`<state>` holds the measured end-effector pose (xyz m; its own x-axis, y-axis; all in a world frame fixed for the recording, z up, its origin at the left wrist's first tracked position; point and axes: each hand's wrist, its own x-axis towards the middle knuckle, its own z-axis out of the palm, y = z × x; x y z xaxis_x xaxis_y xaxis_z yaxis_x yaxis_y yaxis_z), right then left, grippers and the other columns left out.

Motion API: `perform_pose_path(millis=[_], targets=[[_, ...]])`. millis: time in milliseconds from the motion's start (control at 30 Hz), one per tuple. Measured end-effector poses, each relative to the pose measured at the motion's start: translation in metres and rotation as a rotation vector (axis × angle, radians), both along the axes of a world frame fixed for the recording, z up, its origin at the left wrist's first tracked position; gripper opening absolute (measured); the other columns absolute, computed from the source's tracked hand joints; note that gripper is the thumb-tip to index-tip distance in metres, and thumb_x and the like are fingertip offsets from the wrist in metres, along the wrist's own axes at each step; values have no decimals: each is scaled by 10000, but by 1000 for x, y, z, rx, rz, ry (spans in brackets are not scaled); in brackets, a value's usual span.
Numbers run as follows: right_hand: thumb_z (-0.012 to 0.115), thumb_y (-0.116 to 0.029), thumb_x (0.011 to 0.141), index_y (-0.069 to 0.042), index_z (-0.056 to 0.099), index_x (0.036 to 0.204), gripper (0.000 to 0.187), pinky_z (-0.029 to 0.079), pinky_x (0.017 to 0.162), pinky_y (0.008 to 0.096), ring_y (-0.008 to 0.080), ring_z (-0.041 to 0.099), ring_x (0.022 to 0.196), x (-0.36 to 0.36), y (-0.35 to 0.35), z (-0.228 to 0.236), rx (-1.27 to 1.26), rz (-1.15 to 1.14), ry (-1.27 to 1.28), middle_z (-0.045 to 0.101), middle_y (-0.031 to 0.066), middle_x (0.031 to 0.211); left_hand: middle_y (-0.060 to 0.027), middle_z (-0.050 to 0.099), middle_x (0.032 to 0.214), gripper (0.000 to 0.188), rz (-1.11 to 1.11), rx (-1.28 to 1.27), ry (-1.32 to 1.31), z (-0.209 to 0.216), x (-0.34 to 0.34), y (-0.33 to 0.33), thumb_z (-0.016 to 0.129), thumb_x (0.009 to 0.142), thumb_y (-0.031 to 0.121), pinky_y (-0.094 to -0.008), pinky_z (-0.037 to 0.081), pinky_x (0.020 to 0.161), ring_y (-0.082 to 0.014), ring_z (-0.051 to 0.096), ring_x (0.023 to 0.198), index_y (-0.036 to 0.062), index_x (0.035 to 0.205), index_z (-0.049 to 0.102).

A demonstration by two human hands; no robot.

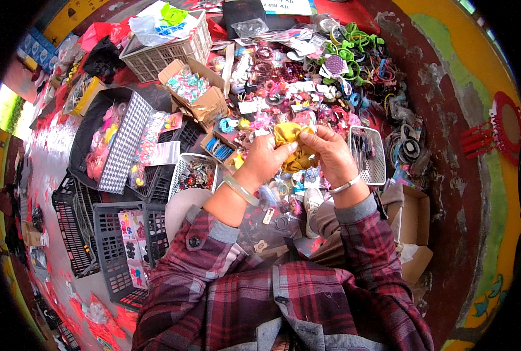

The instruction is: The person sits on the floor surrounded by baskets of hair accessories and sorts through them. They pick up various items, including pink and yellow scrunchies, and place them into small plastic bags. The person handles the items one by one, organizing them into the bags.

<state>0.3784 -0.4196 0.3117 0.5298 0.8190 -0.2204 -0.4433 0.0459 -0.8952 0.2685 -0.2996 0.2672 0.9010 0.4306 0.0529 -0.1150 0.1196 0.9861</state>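
Far left: white plastic crate (170, 50) holding crumpled plastic bags. Just near it, open cardboard box (199, 93) with small pastel items. Left: black box (99, 134) with a checked lid leaning on its right side, pink pieces inside. Near left: dark grey lattice crates (117, 251), one carrying carded items. Centre: small white basket (193, 172) of dark trinkets. Right: white mesh basket (372, 155). Far right: green hoops (354, 50) among mixed hair accessories. Near right: empty brown cardboard box (412, 225). Red comb-like item (497, 131) at the right edge.
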Motion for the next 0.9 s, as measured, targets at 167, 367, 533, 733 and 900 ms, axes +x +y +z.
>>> perform_pose_path(millis=[167,367,533,733,900], targets=[[613,-88,820,-3,612,959,163,481,695,239,117,611,747,8,-3,-8,23,-11,-64,644,41,856,-41,625,938,208,16,-72,-62,10,1,-5,596,841,100,-260,477,745,-104,585,821,1,1024,592],[624,-83,811,6,602,955,171,484,694,242,120,611,744,0,-2,7,11,40,-127,639,40,841,-36,624,915,184,70,-111,-65,4,3,1,569,862,91,-249,472,749,-101,587,811,6,1024,583],[643,-71,793,8,585,964,197,487,700,252,123,610,768,4,-2,0,-99,86,-193,634,44,870,-33,626,885,189,80,-206,-103,5,1,3,574,871,133,-235,469,716,-71,565,785,-18,977,610],[619,4,771,-8,579,981,214,491,721,268,136,607,770,7,-5,0,-10,-25,-28,632,46,870,-28,616,956,239,37,-263,-90,13,4,-5,573,870,130,-243,475,765,-97,589,837,3,1073,567],[621,-17,761,-24,585,966,209,471,734,256,127,594,785,6,-1,0,42,-93,-67,624,41,888,-35,607,988,317,-76,-408,32,23,-1,-6,585,824,51,-214,482,677,-96,589,805,24,1136,536]])
